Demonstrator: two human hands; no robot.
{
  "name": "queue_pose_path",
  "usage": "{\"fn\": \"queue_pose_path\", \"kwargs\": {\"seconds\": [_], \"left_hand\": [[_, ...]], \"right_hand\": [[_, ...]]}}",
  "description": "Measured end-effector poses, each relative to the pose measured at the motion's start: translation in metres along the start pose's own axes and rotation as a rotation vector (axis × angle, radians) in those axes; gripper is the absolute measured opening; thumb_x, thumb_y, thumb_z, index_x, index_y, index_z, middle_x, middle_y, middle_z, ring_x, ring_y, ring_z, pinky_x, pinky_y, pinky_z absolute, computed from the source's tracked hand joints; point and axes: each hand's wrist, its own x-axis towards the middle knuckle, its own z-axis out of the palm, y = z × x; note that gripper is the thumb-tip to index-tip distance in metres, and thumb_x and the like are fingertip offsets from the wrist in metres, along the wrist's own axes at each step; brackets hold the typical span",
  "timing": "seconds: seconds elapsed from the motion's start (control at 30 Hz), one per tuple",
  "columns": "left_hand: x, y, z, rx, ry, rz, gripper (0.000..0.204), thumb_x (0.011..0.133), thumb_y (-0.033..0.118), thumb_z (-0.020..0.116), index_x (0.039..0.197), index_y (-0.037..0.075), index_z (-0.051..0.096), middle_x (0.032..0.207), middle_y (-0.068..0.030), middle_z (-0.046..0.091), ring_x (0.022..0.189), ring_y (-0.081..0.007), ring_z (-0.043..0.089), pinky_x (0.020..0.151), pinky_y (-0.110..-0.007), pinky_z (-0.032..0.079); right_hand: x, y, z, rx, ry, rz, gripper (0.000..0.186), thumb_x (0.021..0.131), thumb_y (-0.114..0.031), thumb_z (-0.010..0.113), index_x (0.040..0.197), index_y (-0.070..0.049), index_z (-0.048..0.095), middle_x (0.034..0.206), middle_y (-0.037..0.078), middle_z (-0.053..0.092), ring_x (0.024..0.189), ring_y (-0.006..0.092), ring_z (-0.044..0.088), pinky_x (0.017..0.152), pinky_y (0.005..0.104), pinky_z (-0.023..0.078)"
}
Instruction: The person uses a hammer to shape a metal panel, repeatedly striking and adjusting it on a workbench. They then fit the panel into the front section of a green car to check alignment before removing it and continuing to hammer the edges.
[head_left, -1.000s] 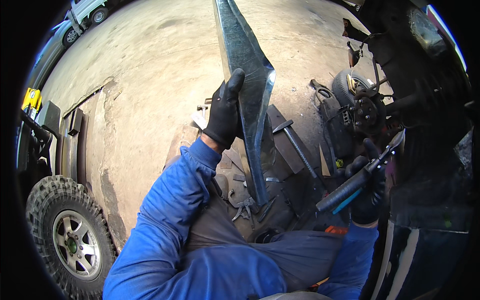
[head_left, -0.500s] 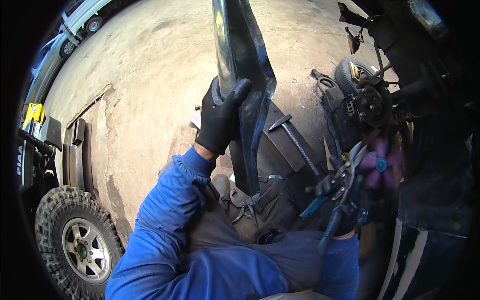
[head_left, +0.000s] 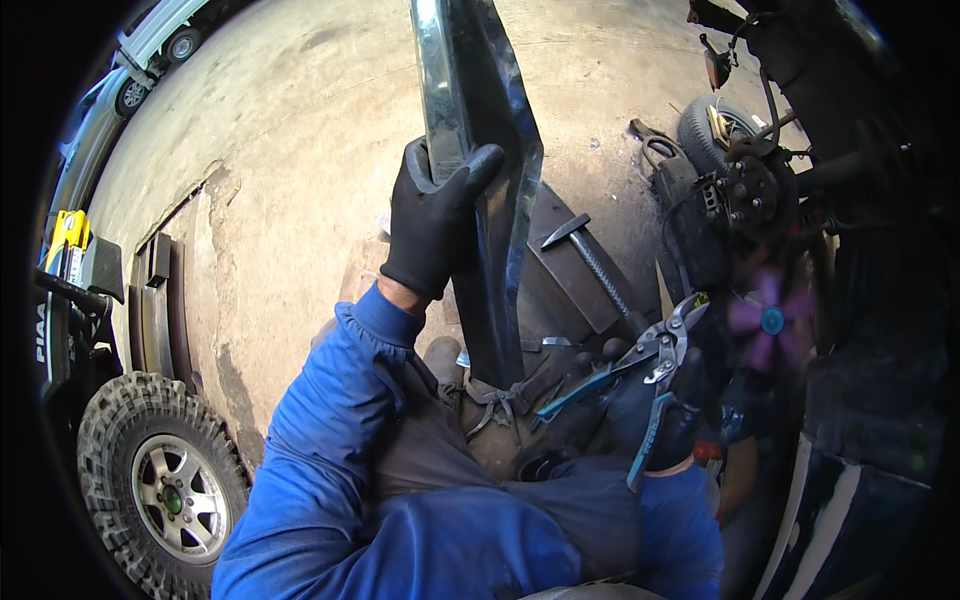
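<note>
Head view, only one. Left hand (head_left: 432,222), black glove, sat upper centre of the frame, clenched round the edge of a long dark metal panel (head_left: 490,150). Thumb hooked over the panel's right face, fingers wrapped on the left edge. The panel ran from the top edge of the frame down to the centre, standing near upright, and its lower end sat by a brown laced boot (head_left: 495,425).

Right hand (head_left: 665,420), dark glove, lower right of centre, gripped blue-handled snips (head_left: 640,375). Snip handles spread apart; whether the blades were parted, cannot tell. Snip head pointed up-right, just beside the panel's lower end but not touching it.

Both arms in blue sleeves (head_left: 330,450), coming in from the lower edge.

A hammer (head_left: 590,265) lay on a flat dark plate (head_left: 570,270) right of the panel, centre of the frame. Knobbly tyre on a silver rim (head_left: 165,485) at lower left. Yellow block-shaped object (head_left: 68,232) at the left edge, above a white panel with dark lettering. Concrete floor (head_left: 300,130) filled the upper left. Wheel hub with brake disc (head_left: 755,195) at upper right, another tyre (head_left: 715,125) lying behind it. Pink fan-shaped blur with a blue centre (head_left: 768,320) at right, too smeared to identify.
</note>
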Motion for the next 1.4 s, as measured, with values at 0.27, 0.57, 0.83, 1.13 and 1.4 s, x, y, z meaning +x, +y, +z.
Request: {"fn": "queue_pose_path", "kwargs": {"seconds": [0.27, 0.57, 0.83, 1.13, 1.4], "left_hand": [[0.008, -0.004, -0.011, -0.003, 0.073, 0.014, 0.037, 0.088, 0.028, 0.081, 0.105, 0.0, 0.062, 0.094, -0.0046, 0.066, 0.085, -0.0118, 0.062, 0.077, -0.029, 0.051], [0.007, -0.003, -0.014, -0.08, 0.07, -0.074, 0.041, 0.088, 0.033, 0.081, 0.105, 0.001, 0.062, 0.094, -0.0054, 0.066, 0.085, -0.0127, 0.061, 0.077, -0.029, 0.051], [0.005, 0.0, -0.01, -0.041, 0.027, -0.11, 0.04, 0.089, 0.034, 0.08, 0.107, 0.002, 0.064, 0.094, -0.0049, 0.067, 0.085, -0.012, 0.061, 0.078, -0.03, 0.05], [0.002, -0.012, -0.011, 0.06, -0.036, 0.011, 0.03, 0.096, 0.025, 0.073, 0.116, 0.003, 0.066, 0.098, -0.0065, 0.067, 0.088, -0.0157, 0.064, 0.08, -0.031, 0.052], [0.013, -0.017, -0.019, 0.227, -0.084, 0.128, 0.024, 0.1, 0.013, 0.064, 0.124, 0.012, 0.068, 0.107, -0.0096, 0.066, 0.092, -0.0185, 0.066, 0.082, -0.032, 0.054]], "right_hand": [[-0.003, 0.003, 0.002, 0.004, -0.068, 0.076, 0.085, 0.09, -0.061, 0.062, 0.153, -0.011, 0.036, 0.138, 0.017, 0.053, 0.125, 0.0348, 0.055, 0.106, 0.0601, 0.045], [0.005, -0.041, 0.024, -0.063, -0.177, -0.071, 0.078, 0.093, -0.046, 0.065, 0.151, -0.004, 0.037, 0.137, 0.019, 0.054, 0.122, 0.0338, 0.058, 0.105, 0.0551, 0.047], [-0.013, -0.029, 0.018, -0.167, -0.39, 0.134, 0.071, 0.095, -0.033, 0.068, 0.149, 0.003, 0.037, 0.137, 0.021, 0.054, 0.119, 0.033, 0.061, 0.105, 0.0507, 0.049], [0.02, -0.037, -0.025, -0.974, -0.148, 0.218, 0.074, 0.093, -0.032, 0.075, 0.151, -0.002, 0.04, 0.132, 0.014, 0.059, 0.119, 0.0185, 0.061, 0.095, 0.0346, 0.052], [0.095, 0.038, -0.026, -2.235, 0.03, -0.101, 0.109, 0.075, -0.052, 0.084, 0.161, -0.014, 0.028, 0.137, 0.024, 0.053, 0.126, 0.0411, 0.054, 0.11, 0.0542, 0.041]]}}
